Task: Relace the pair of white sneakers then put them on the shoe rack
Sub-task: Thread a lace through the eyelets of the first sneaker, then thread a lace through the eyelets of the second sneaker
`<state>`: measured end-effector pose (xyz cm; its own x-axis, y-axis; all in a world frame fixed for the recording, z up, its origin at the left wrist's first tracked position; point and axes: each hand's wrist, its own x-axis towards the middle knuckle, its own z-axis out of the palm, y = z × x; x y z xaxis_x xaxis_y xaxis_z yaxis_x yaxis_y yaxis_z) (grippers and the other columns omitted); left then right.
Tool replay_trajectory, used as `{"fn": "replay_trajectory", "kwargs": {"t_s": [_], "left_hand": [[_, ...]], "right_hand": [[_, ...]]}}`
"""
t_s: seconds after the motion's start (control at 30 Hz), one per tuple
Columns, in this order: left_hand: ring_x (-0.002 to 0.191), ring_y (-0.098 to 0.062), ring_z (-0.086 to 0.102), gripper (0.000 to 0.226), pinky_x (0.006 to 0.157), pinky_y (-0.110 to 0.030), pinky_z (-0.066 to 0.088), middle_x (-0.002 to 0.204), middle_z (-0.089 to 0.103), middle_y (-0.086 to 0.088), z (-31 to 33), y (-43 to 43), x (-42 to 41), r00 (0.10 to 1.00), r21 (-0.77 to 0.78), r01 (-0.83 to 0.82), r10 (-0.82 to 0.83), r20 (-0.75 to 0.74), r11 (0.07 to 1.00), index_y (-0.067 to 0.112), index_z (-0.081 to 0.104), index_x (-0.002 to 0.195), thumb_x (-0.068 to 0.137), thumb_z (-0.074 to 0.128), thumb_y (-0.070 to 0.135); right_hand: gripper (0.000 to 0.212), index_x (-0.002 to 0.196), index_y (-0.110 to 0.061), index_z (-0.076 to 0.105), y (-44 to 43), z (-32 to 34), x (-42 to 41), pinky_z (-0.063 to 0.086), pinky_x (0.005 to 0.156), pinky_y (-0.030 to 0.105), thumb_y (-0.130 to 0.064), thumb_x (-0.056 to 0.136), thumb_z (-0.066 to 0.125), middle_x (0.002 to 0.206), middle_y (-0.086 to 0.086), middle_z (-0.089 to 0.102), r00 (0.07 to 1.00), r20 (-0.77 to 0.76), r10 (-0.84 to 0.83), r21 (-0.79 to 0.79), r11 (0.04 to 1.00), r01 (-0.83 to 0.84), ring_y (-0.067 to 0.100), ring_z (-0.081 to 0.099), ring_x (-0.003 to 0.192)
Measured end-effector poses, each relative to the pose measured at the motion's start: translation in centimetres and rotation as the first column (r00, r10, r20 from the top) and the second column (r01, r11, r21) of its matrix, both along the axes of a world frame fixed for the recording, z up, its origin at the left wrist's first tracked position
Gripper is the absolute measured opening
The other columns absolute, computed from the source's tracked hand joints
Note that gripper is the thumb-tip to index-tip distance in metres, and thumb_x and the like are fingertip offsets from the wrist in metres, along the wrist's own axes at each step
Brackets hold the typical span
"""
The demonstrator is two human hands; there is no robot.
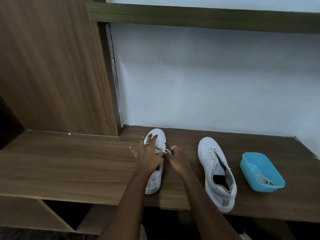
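Wood-grain cabinet panel (52, 66) – upright, filling the left side.
Pale wall (207, 80) – behind the work surface, crossed near the top by a dark wooden rail (207, 16).
Wooden top (69, 167) – long and flat, bearing everything listed below; open compartments show beneath its front edge.
Unlaced sneaker (216, 170) – white, toe toward the wall, eyelets bare, heel overhanging the front edge.
Second sneaker (154, 182) – white, left of the first and apart from it, toe near the wall, partly covered by a hand.
Blue tub (259, 187) – plastic, just right of the unlaced sneaker, holding a coiled white lace (263, 179).
Left hand (150, 156) – fingers spread and straight, resting on the second sneaker's forefoot.
Right hand (178, 158) – motion-blurred beside that sneaker's tongue; its grip cannot be made out.
Shoe lace (167, 150) – pale strands at the second sneaker's eyelets, between the two hands.
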<state>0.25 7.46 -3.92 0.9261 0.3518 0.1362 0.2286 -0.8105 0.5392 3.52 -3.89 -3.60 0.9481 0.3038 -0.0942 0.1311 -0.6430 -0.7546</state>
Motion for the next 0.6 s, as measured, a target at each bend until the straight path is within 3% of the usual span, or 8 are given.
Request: {"fn": "replay_trajectory", "kwargs": {"t_s": [0.13,0.2,0.27,0.33,0.43,0.53,0.6], "left_hand": [[0.144,-0.01,0.019,0.061,0.108,-0.063,-0.011,0.146,0.041,0.009,1.0,-5.5,0.0,0.975,0.061,0.145,-0.153,0.16,0.988,0.026,0.048,0.136,0.079,0.027,0.033],[0.137,-0.013,0.035,0.064,0.105,-0.07,-0.001,0.134,0.056,0.005,0.7,-8.1,0.1,0.963,0.125,0.209,-0.227,0.145,0.97,0.022,0.059,0.125,0.077,0.019,0.034],[0.119,-0.018,0.057,0.054,0.094,-0.076,0.022,0.113,0.068,0.006,0.4,-10.3,0.5,0.96,0.187,0.248,-0.267,0.084,0.951,0.022,0.07,0.108,0.077,0.027,0.034],[0.103,-0.022,0.066,0.043,0.089,-0.066,0.039,0.102,0.071,0.003,-0.3,-12.3,1.0,0.953,0.15,0.298,-0.303,0.016,0.943,0.02,0.071,0.1,0.081,0.036,0.036],[0.098,-0.029,0.062,0.033,0.085,-0.04,0.048,0.107,0.064,-0.011,-0.9,-14.8,1.7,0.933,-0.101,0.361,-0.357,0.052,0.927,0.008,0.057,0.114,0.092,0.049,0.031],[0.091,-0.028,0.061,0.027,0.076,-0.037,0.051,0.099,0.062,-0.013,-1.8,-16.2,2.6,0.936,-0.18,0.344,-0.351,-0.003,0.921,0.004,0.055,0.11,0.094,0.05,0.025],[0.078,-0.025,0.058,0.019,0.069,-0.037,0.05,0.08,0.056,-0.008,-2.2,-16.6,3.2,0.949,-0.185,0.301,-0.313,-0.036,0.935,0.007,0.055,0.097,0.094,0.049,0.024]], "right_hand": [[0.036,0.128,-0.011,0.058,-4.2,0.6,0.5,0.038,0.096,0.026,-0.01,0.093,0.047,0.127,0.01,0.06,0.957,0.131,-0.257,-0.063,0.962,0.267,0.025,0.055,0.118],[0.041,0.13,-0.014,0.057,-7.0,0.8,1.2,0.042,0.099,0.03,-0.005,0.092,0.043,0.128,0.011,0.06,0.917,0.146,-0.371,-0.099,0.917,0.387,0.026,0.055,0.118],[0.043,0.134,-0.015,0.052,-9.7,1.0,1.7,0.041,0.1,0.03,-0.006,0.093,0.043,0.133,0.01,0.056,0.905,0.153,-0.397,-0.169,0.891,0.42,0.026,0.053,0.121],[0.047,0.138,-0.015,0.047,-12.1,1.4,1.9,0.037,0.103,0.03,-0.007,0.092,0.046,0.139,0.009,0.051,0.915,0.141,-0.377,-0.242,0.883,0.402,0.025,0.049,0.126],[0.045,0.137,-0.012,0.047,-14.1,1.0,1.9,0.04,0.098,0.03,-0.011,0.092,0.051,0.136,0.01,0.052,0.915,0.106,-0.388,-0.278,0.872,0.402,0.026,0.05,0.123],[0.035,0.125,-0.006,0.056,-14.7,-0.5,1.9,0.045,0.086,0.03,-0.025,0.096,0.051,0.121,0.014,0.061,0.92,0.095,-0.381,-0.306,0.868,0.392,0.026,0.058,0.109],[0.032,0.121,-0.005,0.059,-14.9,-1.0,2.1,0.046,0.081,0.029,-0.023,0.095,0.05,0.116,0.014,0.063,0.924,0.108,-0.366,-0.328,0.865,0.381,0.026,0.06,0.105]]}}
